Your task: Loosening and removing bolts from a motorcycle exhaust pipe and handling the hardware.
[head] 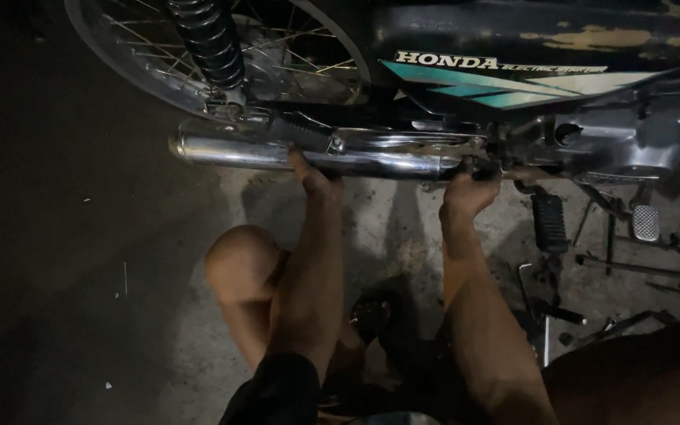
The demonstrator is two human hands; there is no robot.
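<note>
Exhaust pipe point(316, 153) below rear wheel point(198, 55); footpeg point(550, 223) right of it; tools point(631, 267) on floor point(80, 275) farther right.

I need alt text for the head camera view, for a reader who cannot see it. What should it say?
Seen from above in dim light, a crouching person's left hand and right hand reach up to the underside of a motorcycle's chrome exhaust pipe. A spoked wheel is upper left; a footpeg and tools lie on the concrete floor at right.

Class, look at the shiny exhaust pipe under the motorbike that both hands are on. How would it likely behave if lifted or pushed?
The exhaust pipe looks like rigid polished metal, so probably stiff and slippery. Being long and round, it would likely roll if laid loose on the ground. The left hand and right hand both support it, which hints at some weight.
</note>
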